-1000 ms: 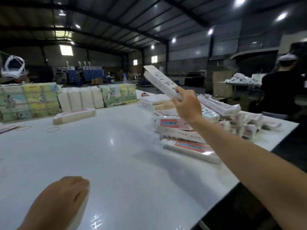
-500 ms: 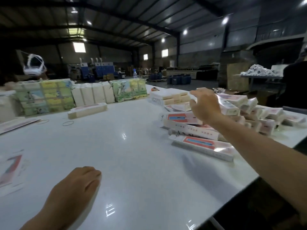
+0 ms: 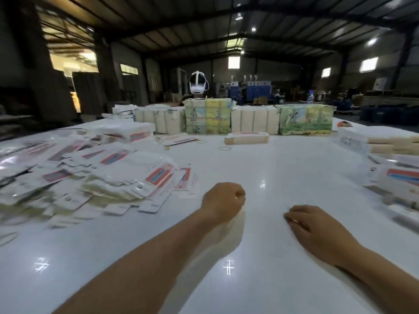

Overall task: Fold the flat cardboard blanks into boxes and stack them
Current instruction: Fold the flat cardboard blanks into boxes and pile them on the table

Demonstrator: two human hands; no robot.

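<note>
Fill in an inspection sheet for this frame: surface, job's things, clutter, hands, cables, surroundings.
Surface: glossy white table, lamp reflections.
Job's things: heap of flat blanks at left; one folded box at the far side; more boxes at right edge.
Clutter: rubber bands; wrapped bundles along the back.
Hands: left hand curled, holding nothing; right hand loosely curled on the table, empty.
Cables: nothing seen.
Surroundings: dim warehouse, white headset behind the bundles.

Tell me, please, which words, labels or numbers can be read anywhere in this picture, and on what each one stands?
None can be read.
Flat blanks: red and blue printed panels, lettering blurred.
Folded box: pink label, too small to read.
Illustrated bundles: pictures only, any text too small.
Both hands, left hand and right hand, hold nothing printed.
</note>
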